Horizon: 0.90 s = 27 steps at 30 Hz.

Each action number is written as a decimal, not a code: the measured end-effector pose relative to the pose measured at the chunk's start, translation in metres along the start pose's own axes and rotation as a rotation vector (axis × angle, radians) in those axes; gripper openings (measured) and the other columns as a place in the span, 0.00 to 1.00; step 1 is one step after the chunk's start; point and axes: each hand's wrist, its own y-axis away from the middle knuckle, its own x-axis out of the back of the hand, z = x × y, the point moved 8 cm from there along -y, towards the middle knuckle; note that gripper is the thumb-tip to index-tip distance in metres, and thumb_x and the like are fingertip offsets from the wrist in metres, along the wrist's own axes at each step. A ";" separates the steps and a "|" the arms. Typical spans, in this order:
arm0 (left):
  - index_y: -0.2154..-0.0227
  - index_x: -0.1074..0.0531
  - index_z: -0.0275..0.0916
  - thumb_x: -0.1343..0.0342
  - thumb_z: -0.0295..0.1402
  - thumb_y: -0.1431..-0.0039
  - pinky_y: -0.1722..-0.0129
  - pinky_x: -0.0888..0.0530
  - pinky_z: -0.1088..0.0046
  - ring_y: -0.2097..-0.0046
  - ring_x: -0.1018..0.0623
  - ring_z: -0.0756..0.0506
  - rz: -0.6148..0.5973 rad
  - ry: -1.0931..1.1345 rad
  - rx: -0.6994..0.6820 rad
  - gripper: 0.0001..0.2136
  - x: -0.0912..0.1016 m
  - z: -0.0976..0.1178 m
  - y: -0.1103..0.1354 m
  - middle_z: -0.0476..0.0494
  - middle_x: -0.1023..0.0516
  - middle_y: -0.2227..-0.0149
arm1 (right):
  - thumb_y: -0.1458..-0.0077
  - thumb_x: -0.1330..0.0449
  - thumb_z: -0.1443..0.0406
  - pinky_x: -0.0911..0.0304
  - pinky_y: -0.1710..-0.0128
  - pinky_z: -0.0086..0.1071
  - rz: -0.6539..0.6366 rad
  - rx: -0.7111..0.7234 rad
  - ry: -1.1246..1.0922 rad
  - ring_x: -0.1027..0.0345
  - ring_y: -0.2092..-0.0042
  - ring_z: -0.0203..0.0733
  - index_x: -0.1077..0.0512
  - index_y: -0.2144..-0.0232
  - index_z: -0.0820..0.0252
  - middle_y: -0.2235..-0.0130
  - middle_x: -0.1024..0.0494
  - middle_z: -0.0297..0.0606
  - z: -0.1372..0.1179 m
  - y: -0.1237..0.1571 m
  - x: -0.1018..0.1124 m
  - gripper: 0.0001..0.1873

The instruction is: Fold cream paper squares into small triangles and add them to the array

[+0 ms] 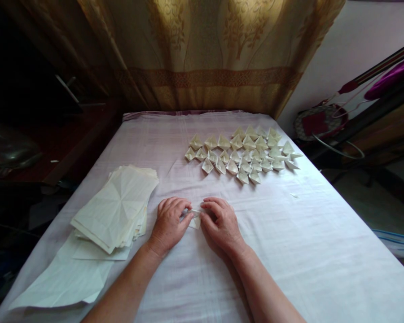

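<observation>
Between my two hands is a small piece of folded white paper (195, 220), low over the cloth at the middle of the table. My left hand (171, 220) pinches its left side between thumb and fingers. On the other side, my right hand (222, 220) grips its right edge in the same way. The fingers partly cover the paper, so its full shape is hidden. Beyond my hands, towards the right, stand several small folded paper boats (249, 143) in uneven rows. To the left of my left hand lies a stack of creased paper sheets (121, 202).
Under the stack, a larger white sheet (63, 273) reaches towards the near left edge. A white tablecloth (309, 251) covers the table. A tiny paper scrap (294, 195) lies at right. Behind hangs a gold curtain (202, 76); a patterned bag (319, 122) is beyond the right edge.
</observation>
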 end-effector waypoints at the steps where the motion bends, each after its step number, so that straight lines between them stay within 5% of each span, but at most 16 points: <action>1: 0.67 0.27 0.42 0.40 0.28 0.45 0.52 0.33 0.63 0.58 0.24 0.44 0.011 0.048 0.049 0.04 0.001 -0.005 0.000 0.49 0.20 0.64 | 0.47 0.42 0.67 0.38 0.51 0.43 0.010 -0.022 -0.020 0.29 0.53 0.47 0.25 0.60 0.57 0.56 0.21 0.42 0.002 0.000 0.001 0.11; 6: 0.68 0.29 0.40 0.43 0.36 0.47 0.67 0.30 0.72 0.70 0.26 0.49 0.086 0.508 0.373 0.06 -0.001 -0.032 0.002 0.51 0.25 0.71 | 0.47 0.41 0.63 0.35 0.52 0.44 -0.014 -0.132 -0.230 0.27 0.55 0.47 0.30 0.51 0.56 0.56 0.20 0.42 0.014 -0.001 -0.002 0.19; 11: 0.57 0.29 0.38 0.40 0.40 0.52 0.65 0.28 0.74 0.65 0.24 0.49 0.100 0.910 0.526 0.19 -0.010 -0.029 0.006 0.47 0.23 0.66 | 0.49 0.38 0.63 0.32 0.57 0.35 -0.041 -0.179 -0.480 0.26 0.61 0.40 0.34 0.47 0.55 0.59 0.19 0.38 0.007 0.001 -0.011 0.25; 18: 0.67 0.31 0.38 0.37 0.40 0.57 0.70 0.26 0.77 0.70 0.25 0.51 0.000 1.002 0.610 0.15 -0.018 -0.013 0.011 0.50 0.25 0.69 | 0.51 0.39 0.65 0.41 0.75 0.25 0.005 -0.330 -0.666 0.38 0.76 0.32 0.34 0.49 0.58 0.75 0.28 0.26 0.007 0.004 -0.020 0.25; 23: 0.59 0.35 0.40 0.39 0.40 0.57 0.79 0.29 0.78 0.74 0.27 0.51 -0.101 0.971 0.660 0.21 -0.028 -0.012 0.016 0.53 0.27 0.71 | 0.52 0.41 0.64 0.46 0.78 0.25 0.019 -0.367 -0.694 0.44 0.78 0.30 0.32 0.52 0.60 0.80 0.37 0.21 0.011 0.002 -0.017 0.22; 27: 0.56 0.36 0.40 0.40 0.41 0.56 0.82 0.31 0.80 0.76 0.28 0.52 -0.121 0.974 0.676 0.23 -0.026 -0.017 0.017 0.55 0.28 0.72 | 0.49 0.42 0.61 0.42 0.76 0.26 0.004 -0.374 -0.710 0.38 0.76 0.32 0.29 0.57 0.60 0.76 0.30 0.27 0.014 0.000 -0.014 0.17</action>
